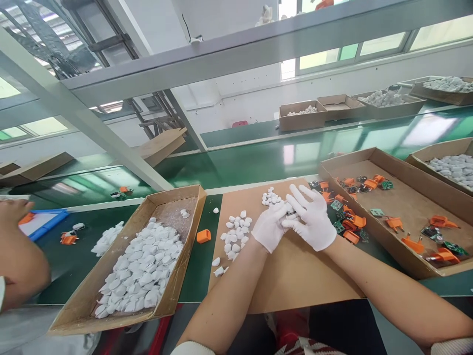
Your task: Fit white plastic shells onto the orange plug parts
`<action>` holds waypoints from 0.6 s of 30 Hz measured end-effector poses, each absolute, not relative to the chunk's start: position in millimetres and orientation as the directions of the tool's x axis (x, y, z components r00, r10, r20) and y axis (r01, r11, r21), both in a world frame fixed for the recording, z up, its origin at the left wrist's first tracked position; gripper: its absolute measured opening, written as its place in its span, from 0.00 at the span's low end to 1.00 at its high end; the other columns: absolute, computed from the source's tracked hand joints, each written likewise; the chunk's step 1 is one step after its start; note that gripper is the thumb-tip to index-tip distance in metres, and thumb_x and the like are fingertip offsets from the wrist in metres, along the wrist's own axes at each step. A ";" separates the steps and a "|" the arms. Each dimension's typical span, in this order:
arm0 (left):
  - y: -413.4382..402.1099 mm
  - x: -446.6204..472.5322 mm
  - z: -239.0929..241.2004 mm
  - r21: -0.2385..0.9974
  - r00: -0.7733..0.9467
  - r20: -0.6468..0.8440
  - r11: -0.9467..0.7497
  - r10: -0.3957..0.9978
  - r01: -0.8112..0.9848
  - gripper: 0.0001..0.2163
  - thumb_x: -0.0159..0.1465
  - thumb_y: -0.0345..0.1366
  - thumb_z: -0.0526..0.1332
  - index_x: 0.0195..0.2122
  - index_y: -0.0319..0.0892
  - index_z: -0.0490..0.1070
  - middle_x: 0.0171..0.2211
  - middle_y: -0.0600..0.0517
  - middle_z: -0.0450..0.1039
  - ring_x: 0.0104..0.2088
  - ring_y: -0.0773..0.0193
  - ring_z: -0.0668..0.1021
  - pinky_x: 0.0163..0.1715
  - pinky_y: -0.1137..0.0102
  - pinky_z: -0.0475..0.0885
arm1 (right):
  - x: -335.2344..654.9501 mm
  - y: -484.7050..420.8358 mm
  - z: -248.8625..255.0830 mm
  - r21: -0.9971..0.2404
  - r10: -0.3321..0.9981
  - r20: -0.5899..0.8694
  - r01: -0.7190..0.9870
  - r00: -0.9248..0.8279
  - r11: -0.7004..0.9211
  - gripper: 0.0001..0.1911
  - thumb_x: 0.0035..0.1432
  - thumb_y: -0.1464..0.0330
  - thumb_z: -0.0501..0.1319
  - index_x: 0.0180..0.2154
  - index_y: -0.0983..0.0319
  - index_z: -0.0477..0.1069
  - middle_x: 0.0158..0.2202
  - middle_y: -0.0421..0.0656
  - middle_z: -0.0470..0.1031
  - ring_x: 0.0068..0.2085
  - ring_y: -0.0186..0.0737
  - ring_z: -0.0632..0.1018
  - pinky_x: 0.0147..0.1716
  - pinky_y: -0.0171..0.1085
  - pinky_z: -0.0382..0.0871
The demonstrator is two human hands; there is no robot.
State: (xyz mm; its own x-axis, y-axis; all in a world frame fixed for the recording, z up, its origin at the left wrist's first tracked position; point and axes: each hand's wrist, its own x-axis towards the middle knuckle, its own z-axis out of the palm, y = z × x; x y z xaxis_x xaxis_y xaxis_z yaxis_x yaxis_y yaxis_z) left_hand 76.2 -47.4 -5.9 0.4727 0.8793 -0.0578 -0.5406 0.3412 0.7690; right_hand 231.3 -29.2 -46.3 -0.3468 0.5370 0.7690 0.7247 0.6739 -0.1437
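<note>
Both my hands wear white gloves and meet over the cardboard sheet (295,271). My left hand (271,226) is closed on a small white piece (290,211) with a dark part showing, mostly hidden by the fingers. From the other side, my right hand (311,217) has its thumb and fingers around the same piece, the upper fingers fairly straight. Just beyond my left hand lies a small heap of white pieces (271,197). Left of it, larger white plastic pieces (236,234) are spread on the sheet.
A cardboard tray (197,204) of white pieces stands at left, an orange plug shell (203,236) beside it. On the right, another cardboard tray (391,236) holds orange plugs with circuit boards; more plugs (351,224) lie against it. A co-worker's arm (22,251) reaches in at far left.
</note>
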 end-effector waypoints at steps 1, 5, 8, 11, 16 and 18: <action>-47.5 75.9 -4.5 0.759 0.483 -0.072 0.363 0.873 -0.541 0.08 0.62 0.40 0.64 0.36 0.39 0.76 0.36 0.47 0.73 0.39 0.61 0.77 0.39 0.69 0.73 | 231.3 -28.6 -46.7 -0.135 0.527 0.772 0.719 -0.355 0.682 0.31 0.63 0.49 0.55 0.58 0.62 0.71 0.61 0.53 0.71 0.61 0.61 0.68 0.56 0.59 0.64; -46.1 76.0 -6.7 0.769 0.452 -0.117 0.369 0.884 -0.522 0.09 0.60 0.41 0.67 0.32 0.40 0.74 0.31 0.50 0.71 0.35 0.62 0.76 0.37 0.69 0.73 | 230.3 -31.8 -46.2 -0.241 0.560 0.756 0.652 -0.339 0.719 0.30 0.61 0.50 0.60 0.57 0.60 0.71 0.59 0.50 0.73 0.61 0.56 0.68 0.59 0.54 0.64; -44.9 76.8 -11.3 0.795 0.412 -0.158 0.363 0.897 -0.486 0.10 0.57 0.38 0.69 0.27 0.39 0.71 0.30 0.50 0.70 0.31 0.65 0.73 0.33 0.71 0.71 | 228.7 -35.6 -44.9 -0.451 0.694 0.668 0.595 -0.269 0.665 0.36 0.58 0.51 0.63 0.63 0.60 0.65 0.59 0.51 0.72 0.60 0.53 0.70 0.59 0.50 0.67; -44.3 75.0 -12.0 0.809 0.393 -0.192 0.372 0.899 -0.455 0.10 0.56 0.37 0.69 0.29 0.38 0.71 0.32 0.50 0.70 0.31 0.66 0.72 0.35 0.70 0.72 | 228.2 -36.9 -42.3 -0.575 0.763 0.599 0.532 -0.244 0.622 0.31 0.57 0.56 0.65 0.60 0.59 0.68 0.59 0.50 0.72 0.60 0.52 0.70 0.60 0.50 0.67; -39.1 67.2 -10.2 0.726 0.574 -0.206 0.517 0.792 -0.454 0.14 0.64 0.50 0.60 0.39 0.43 0.73 0.35 0.49 0.71 0.36 0.62 0.75 0.47 0.60 0.73 | 228.6 -36.7 -39.1 -0.781 0.889 0.418 0.427 -0.187 0.457 0.15 0.56 0.63 0.64 0.46 0.54 0.79 0.50 0.44 0.78 0.57 0.51 0.72 0.56 0.49 0.70; -36.1 65.8 -10.9 0.738 0.610 -0.267 0.565 0.746 -0.369 0.21 0.66 0.56 0.54 0.43 0.44 0.74 0.40 0.46 0.74 0.40 0.57 0.78 0.47 0.59 0.73 | 228.3 -35.1 -41.7 -0.887 0.935 0.327 0.296 -0.135 0.354 0.16 0.55 0.62 0.64 0.46 0.55 0.79 0.44 0.43 0.80 0.50 0.48 0.77 0.53 0.47 0.72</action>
State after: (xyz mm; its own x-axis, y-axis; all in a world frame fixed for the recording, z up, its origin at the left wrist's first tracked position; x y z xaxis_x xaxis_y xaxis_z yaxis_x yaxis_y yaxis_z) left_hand 65.8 -36.1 -10.9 0.6103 0.7460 -0.2665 -0.3690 0.5655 0.7376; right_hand 228.3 -35.1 -41.7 -0.1353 0.9351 0.3275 0.2961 0.3536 -0.8873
